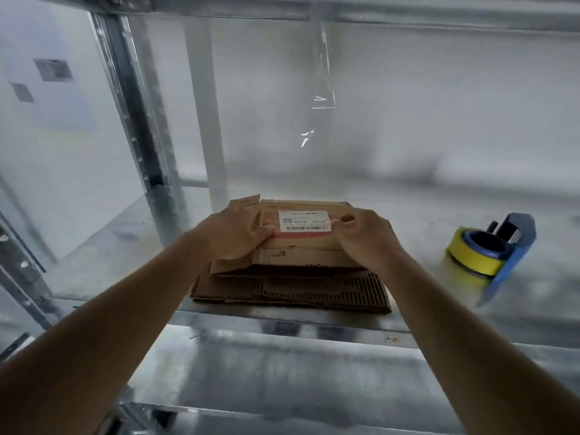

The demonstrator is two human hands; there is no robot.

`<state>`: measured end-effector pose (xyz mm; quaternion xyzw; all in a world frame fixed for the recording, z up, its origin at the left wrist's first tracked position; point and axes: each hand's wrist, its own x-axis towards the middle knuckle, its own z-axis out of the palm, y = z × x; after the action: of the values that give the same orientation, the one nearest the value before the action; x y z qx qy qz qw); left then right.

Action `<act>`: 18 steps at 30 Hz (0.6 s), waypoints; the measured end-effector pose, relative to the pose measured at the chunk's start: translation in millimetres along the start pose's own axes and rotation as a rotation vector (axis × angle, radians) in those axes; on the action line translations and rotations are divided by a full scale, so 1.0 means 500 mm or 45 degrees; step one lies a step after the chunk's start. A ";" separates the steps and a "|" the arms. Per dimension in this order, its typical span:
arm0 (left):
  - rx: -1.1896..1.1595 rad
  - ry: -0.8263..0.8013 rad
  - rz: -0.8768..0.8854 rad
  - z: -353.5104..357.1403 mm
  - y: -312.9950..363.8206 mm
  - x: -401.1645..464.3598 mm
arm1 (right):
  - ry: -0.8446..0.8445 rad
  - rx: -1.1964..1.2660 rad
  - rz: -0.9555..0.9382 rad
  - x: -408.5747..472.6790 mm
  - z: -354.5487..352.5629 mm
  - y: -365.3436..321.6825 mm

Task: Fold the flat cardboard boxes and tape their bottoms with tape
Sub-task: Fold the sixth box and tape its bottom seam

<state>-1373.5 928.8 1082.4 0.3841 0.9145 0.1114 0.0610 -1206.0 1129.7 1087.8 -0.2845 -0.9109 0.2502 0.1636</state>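
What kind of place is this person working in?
Probably a storeroom or packing area. The work surface is a bare metal shelf on steel racking, with a stack of flattened cardboard boxes, one bearing a barcode label, and a tape dispenser beside it.

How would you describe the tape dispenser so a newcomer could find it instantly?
Start at the metal shelf where both hands rest on the stack of flat cardboard boxes. Look right of the stack: the tape dispenser lies alone there, the only blue thing, carrying a yellow roll.
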 end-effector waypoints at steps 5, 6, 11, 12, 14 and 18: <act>-0.204 0.056 0.030 -0.012 0.005 -0.001 | 0.120 0.074 0.115 -0.007 0.003 0.004; -0.236 0.044 0.027 -0.012 0.005 -0.002 | 0.147 0.096 0.160 -0.011 -0.002 0.008; -0.470 -0.002 0.067 -0.027 0.040 -0.030 | 0.146 0.150 0.222 -0.035 -0.046 0.019; -0.536 -0.022 0.078 -0.032 0.053 -0.039 | 0.143 0.157 0.212 -0.043 -0.056 0.019; -0.688 -0.076 0.116 -0.037 0.077 -0.052 | 0.143 0.180 0.205 -0.064 -0.076 0.020; -0.975 -0.152 0.129 -0.036 0.118 -0.078 | 0.137 0.207 0.245 -0.109 -0.121 0.039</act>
<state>-1309.0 938.2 1115.6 0.3839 0.7816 0.4250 0.2472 -1128.2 1132.8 1118.6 -0.3693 -0.8460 0.3223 0.2100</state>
